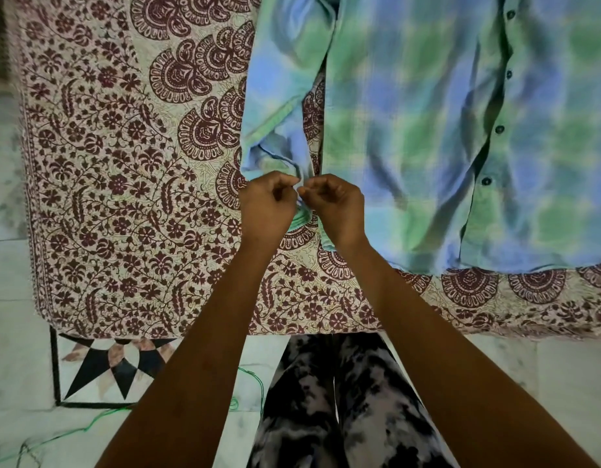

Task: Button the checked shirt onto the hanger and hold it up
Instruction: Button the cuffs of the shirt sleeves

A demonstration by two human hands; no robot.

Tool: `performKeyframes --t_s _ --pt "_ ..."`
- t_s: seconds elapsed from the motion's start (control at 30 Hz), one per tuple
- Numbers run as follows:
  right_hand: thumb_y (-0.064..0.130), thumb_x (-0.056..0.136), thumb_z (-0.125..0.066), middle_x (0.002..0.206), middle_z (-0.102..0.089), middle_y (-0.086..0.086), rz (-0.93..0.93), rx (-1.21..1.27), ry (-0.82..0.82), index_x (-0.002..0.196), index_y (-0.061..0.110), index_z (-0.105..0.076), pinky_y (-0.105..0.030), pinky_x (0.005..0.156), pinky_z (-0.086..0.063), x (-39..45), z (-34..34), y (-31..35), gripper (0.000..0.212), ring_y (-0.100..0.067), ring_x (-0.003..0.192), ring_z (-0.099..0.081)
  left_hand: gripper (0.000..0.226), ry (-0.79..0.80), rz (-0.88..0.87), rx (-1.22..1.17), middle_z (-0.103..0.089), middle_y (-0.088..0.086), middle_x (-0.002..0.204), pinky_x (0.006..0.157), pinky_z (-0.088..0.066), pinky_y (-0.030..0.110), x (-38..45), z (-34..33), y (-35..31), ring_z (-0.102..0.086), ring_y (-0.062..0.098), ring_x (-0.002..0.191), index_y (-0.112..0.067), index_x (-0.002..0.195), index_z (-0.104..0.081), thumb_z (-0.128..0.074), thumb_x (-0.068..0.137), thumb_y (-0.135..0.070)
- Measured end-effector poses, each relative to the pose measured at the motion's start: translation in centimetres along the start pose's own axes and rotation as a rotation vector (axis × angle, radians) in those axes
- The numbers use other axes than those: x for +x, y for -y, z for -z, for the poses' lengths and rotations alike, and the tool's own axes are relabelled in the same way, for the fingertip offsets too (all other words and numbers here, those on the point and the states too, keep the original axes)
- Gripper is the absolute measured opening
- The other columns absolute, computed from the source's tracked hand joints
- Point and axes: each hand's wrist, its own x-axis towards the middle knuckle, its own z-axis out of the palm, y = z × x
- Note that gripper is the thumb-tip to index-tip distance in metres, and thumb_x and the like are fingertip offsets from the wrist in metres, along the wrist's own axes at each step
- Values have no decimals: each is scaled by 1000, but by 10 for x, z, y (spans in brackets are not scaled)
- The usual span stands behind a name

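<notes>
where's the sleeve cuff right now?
Head view, centre: the sleeve cuff is pinched between the left hand and right hand, over the patterned bedsheet, just left of the checked shirt body.

Soft even indoor light, faint shadows, slight overall blur, wide-angle bending at edges

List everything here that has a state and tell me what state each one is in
checked shirt: spread flat on the printed bedspread, front placket buttoned where visible
sleeve cuff: pinched between both hands
left hand: closed on the cuff
right hand: closed on the cuff
green thread: lying loose on the floor
hanger: not visible
</notes>
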Motion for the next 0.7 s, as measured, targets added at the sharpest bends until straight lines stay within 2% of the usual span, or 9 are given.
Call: performKeyframes --t_s 0.07,0.13,0.27,0.37,0.47,0.6,0.7 --pt "4 79 -68 73 -65 -3 96 -100 -48 85 3 -67 -19 68 -51 -4 -3 -2 6 -2 65 -60 15 2 135 -113 -70 12 82 74 -52 31 -4 -3 -3 -63 20 71 -3 90 -71 -59 83 -5" --pt "6 81 -67 79 -65 -4 172 -168 -68 88 3 -67 -23 70 -53 -7 -7 -2 8 -9 70 -62 11 -16 255 -248 -69 10 80 71 -53 31 -6 -7 -4 -62 18 69 -5 89 -71 -64 83 -10" --pt "7 81 -66 84 -65 -7 197 -214 -104 90 5 -65 -18 67 -52 -9 -14 -5 9 -7 71 -61 5 -121 420 -473 -63 2 72 58 -52 20 -8 -14 -5 -58 12 63 -4 87 -65 -61 86 -5" --pt "6 78 -69 89 -67 -11 134 -150 -125 93 7 -66 -23 72 -54 -8 -15 -5 15 -10 73 -61 15 -166 445 -602 -60 2 71 53 -51 16 -10 -16 -6 -55 9 62 -10 75 -60 -58 87 -1" --pt "6 78 -71 90 -67 -10 82 -96 -137 94 6 -67 -29 75 -56 -10 -16 -6 16 -13 75 -62 19 -186 440 -690 -60 2 72 51 -47 17 -11 -15 -5 -54 11 62 -14 73 -57 -59 86 1" --pt "5 78 -70 91 -67 -11 45 -38 -164 96 4 -68 -31 76 -57 -16 -14 -9 18 -18 79 -64 20 -150 445 -652 -61 1 70 49 -48 16 -7 -16 -2 -55 9 59 -13 72 -57 -60 84 3" --pt "6 80 -67 86 -69 -9 84 -67 -158 90 4 -70 -31 75 -56 -15 -12 -8 10 -16 76 -65 20 -101 445 -632 -60 1 72 50 -49 15 -6 -15 2 -55 11 64 -13 73 -56 -58 85 3"
